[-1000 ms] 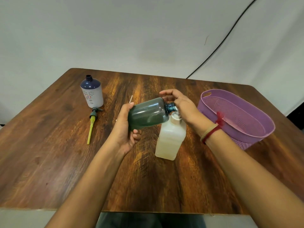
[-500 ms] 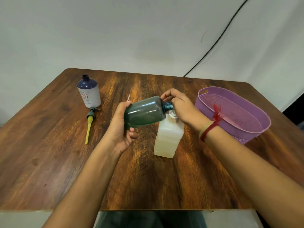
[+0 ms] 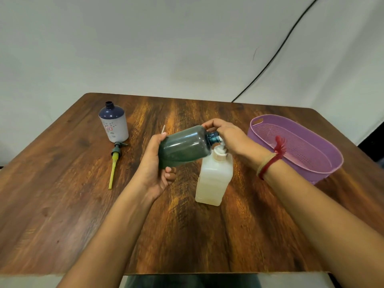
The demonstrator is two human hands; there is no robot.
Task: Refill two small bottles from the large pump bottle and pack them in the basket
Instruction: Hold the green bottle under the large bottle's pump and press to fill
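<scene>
My left hand [image 3: 153, 173] grips a dark green small bottle [image 3: 185, 146] by its base and holds it tilted on its side above the table. Its open blue neck points right, against the nozzle of the translucent white pump bottle [image 3: 214, 179], which stands upright at the table's middle. My right hand [image 3: 230, 136] lies curled over that pump head and hides most of it. A second small bottle [image 3: 113, 125], white with a dark blue top and no cap, stands at the back left. The purple basket [image 3: 328, 173] sits at the right with nothing in it.
A loose pump with a yellow dip tube [image 3: 115, 161] lies on the wooden table [image 3: 62, 204] in front of the white-and-blue bottle. A thin pale stick [image 3: 163, 129] lies behind my left hand. A black cable [image 3: 270, 61] runs down the wall.
Both hands keep the same hold. The green bottle's neck has stayed at the pump nozzle, and only the view has shifted slightly.
</scene>
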